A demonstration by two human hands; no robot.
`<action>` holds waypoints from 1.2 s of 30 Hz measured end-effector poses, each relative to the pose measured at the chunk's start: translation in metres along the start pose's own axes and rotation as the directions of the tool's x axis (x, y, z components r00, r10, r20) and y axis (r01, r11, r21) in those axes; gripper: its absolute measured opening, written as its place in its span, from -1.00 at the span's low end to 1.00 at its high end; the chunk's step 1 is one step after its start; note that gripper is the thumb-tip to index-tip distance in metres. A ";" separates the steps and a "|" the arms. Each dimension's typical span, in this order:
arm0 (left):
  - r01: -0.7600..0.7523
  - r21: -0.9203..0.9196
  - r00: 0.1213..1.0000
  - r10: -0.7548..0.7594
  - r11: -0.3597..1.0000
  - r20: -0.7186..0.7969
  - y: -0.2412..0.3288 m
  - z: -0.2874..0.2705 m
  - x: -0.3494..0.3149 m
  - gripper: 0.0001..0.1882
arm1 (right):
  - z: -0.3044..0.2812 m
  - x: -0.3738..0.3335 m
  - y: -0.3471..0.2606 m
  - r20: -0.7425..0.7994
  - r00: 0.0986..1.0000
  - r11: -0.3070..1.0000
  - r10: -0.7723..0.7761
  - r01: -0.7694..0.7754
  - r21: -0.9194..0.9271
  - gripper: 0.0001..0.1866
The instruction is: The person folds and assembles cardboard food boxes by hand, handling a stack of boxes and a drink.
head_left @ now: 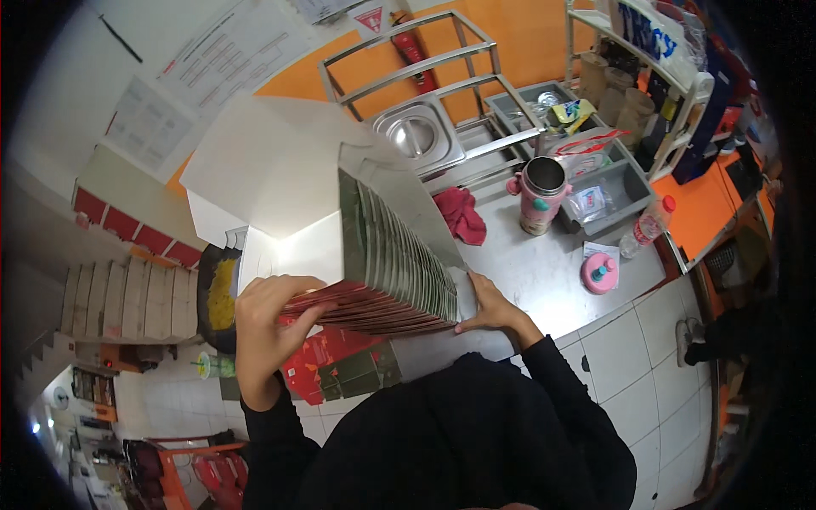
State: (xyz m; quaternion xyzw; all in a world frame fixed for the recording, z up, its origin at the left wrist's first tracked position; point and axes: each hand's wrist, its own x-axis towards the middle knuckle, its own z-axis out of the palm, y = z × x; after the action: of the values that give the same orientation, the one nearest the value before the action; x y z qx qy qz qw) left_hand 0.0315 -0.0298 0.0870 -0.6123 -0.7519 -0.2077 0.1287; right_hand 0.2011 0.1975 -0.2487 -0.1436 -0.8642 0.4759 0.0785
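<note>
A long stack of nested cardboard food boxes stands on edge across the metal table in front of me. Their outsides are green and red, and the nearest one shows a white inside with raised flaps. My left hand grips the left end, thumb against the red side and fingers over the white edge. At the other end my right hand presses on the stack, thumb along its lower edge and fingers up its end. Beneath the stack lie flat red and green cartons.
A dark red cloth, a pink flask without its lid, a pink lid and a plastic bottle stand to the right. Behind them are grey bins and a metal rack. A pan of yellow food is at left.
</note>
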 end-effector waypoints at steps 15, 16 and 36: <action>0.578 -0.184 0.793 -0.600 0.795 -0.103 -0.030 -0.048 -0.097 -0.15 | -0.031 0.029 -0.056 0.061 0.922 0.911 -0.383 0.366 0.190 0.31; 0.660 -0.283 0.690 -0.711 0.696 -0.137 -0.031 -0.047 -0.111 -0.19 | -0.041 0.025 -0.064 0.074 0.921 0.912 -0.382 0.364 0.189 0.31; 0.673 -0.710 0.445 -0.880 0.208 0.164 -0.063 0.046 -0.249 -0.06 | -0.090 0.033 -0.122 0.338 0.801 0.839 -0.493 0.541 -0.058 0.05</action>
State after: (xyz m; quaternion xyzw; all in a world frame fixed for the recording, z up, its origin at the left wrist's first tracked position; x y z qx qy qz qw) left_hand 0.0274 -0.2347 -0.0747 -0.1052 -0.7908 -0.5889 -0.1297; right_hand 0.1736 0.2189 -0.0977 0.1691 -0.9052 0.3855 0.0579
